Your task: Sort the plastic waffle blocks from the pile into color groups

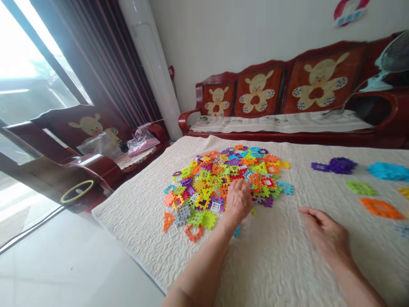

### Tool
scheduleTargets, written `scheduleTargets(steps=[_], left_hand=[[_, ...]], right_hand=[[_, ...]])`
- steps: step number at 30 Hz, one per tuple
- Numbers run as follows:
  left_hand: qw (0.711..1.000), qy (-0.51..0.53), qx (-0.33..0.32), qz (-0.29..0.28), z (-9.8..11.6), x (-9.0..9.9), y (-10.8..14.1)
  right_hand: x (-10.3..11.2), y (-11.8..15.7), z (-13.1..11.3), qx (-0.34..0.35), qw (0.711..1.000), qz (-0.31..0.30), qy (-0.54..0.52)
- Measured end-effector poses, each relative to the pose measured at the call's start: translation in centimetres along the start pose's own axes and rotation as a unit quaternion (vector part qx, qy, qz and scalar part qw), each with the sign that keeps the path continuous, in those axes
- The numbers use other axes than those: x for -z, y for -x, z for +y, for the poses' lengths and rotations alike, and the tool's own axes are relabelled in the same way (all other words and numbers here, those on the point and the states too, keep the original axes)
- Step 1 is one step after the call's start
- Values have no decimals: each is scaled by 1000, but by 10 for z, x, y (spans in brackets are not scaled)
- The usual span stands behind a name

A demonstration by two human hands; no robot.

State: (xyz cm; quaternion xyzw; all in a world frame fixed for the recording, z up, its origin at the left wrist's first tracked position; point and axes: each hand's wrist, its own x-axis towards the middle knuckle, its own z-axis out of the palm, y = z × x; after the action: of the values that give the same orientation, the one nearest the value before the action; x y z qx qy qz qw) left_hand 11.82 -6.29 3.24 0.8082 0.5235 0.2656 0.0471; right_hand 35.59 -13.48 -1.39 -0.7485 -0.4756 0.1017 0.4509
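Note:
A wide heap of mixed-colour plastic interlocking pieces [204, 181] lies on the cream quilted cloth [271, 256]. At the heap's near right edge is my left hand [239, 199], its fingers bent down onto the pieces; whatever is under the fingertips is hidden. My right hand [326, 232] rests over the cloth to the right of the heap, fingers loosely curled with the index finger extended. Beyond it on the right lie a purple pile [341, 165], a blue pile [388, 171], green pieces [361, 187] and orange pieces [381, 208].
Yellow pieces [404, 192] and grey pieces [402, 230] sit at the right edge. Behind the table stands a red wooden sofa [236, 135] with bear-patterned cushions. A wooden armchair [99, 164] holding plastic bags is at the left. A fan [396, 53] stands at the upper right.

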Motion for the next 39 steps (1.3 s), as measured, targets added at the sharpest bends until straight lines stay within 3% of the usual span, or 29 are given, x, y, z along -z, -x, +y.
scheduleTargets(steps=[5,12,16,21,25,29,39], left_hand=[[998,-20,49,-31,-18,36,18],[983,-70,169,-20,-86,92,89],[970,-92,227,-9,-105,105,124],[967,-88,238,-24,-111,103,143],[967,-76,242,-24,-114,98,140],[974,-48,221,-10,-114,91,122],[967,102,223,74,-111,70,40]], right_hand=[[2,2,0,-60,997,-31,-30],[3,3,-10,-31,999,-33,-14],[14,9,-22,-41,995,-85,2],[22,43,-28,-31,998,-53,-9],[14,66,-38,-8,998,-37,-42],[-1,67,-51,32,996,-46,-71],[-8,65,-48,74,995,-41,-53]])
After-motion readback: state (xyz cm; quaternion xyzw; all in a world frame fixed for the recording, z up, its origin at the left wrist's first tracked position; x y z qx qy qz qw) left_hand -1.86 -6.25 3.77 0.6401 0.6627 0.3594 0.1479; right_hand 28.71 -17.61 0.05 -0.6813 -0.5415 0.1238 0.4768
